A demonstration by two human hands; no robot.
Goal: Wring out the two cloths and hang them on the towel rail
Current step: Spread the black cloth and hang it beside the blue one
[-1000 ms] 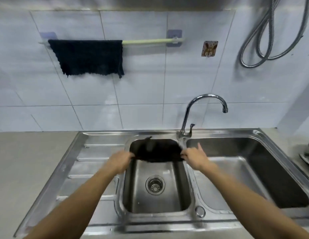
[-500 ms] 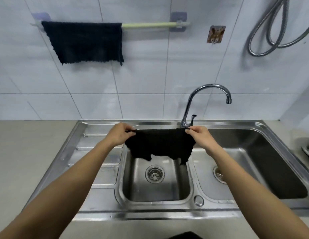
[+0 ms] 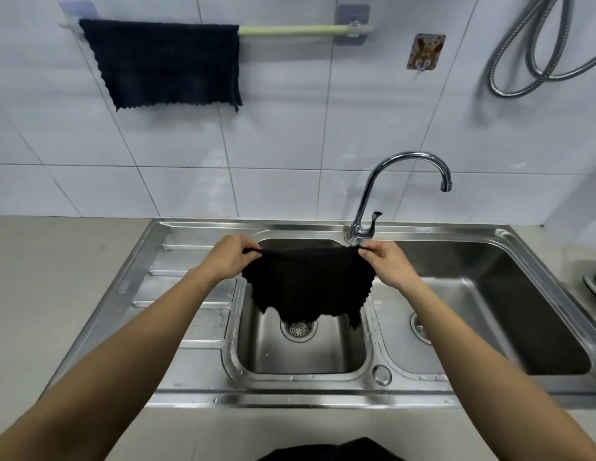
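Head view: both hands (left (image 3: 230, 257), right (image 3: 388, 265)) pinch nubby black cloth (image 3: 306, 284) corners, spread over steel sink (image 3: 300, 354).

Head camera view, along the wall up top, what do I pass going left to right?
Dark cloth hanging on the rail → bare stretch of the towel rail → small rabbit wall hook → coiled metal shower hose.
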